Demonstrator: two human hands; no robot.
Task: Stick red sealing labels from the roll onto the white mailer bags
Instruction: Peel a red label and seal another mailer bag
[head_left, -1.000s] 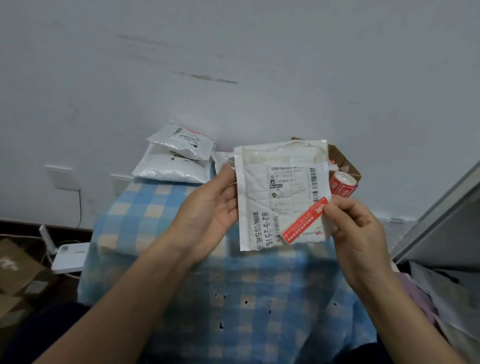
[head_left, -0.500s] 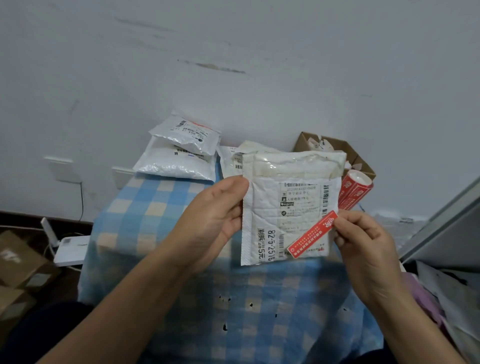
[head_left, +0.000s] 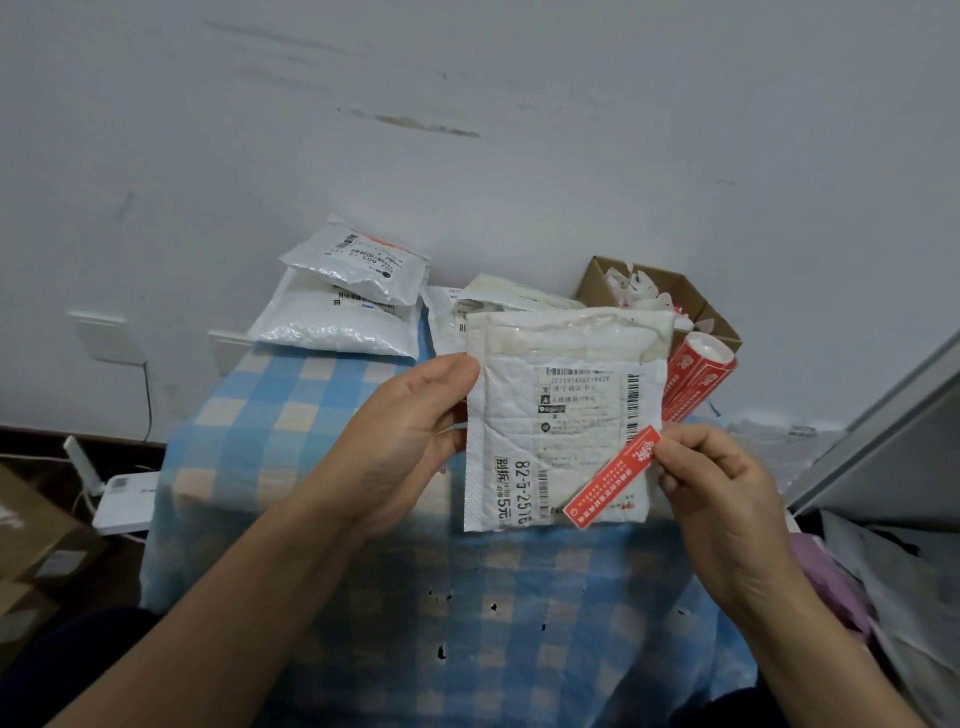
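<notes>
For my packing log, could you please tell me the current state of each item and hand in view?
mailer bag: held upright, top flap folded down.
red label: off the roll, slanted over the bag's lower right corner; stuck or not, cannot tell.
label roll: lying tilted beside the box.
cardboard box: open.
stacked bags: lying flat, unheld.
left hand: grips the bag's left edge.
right hand: pinches the label's upper end.
</notes>
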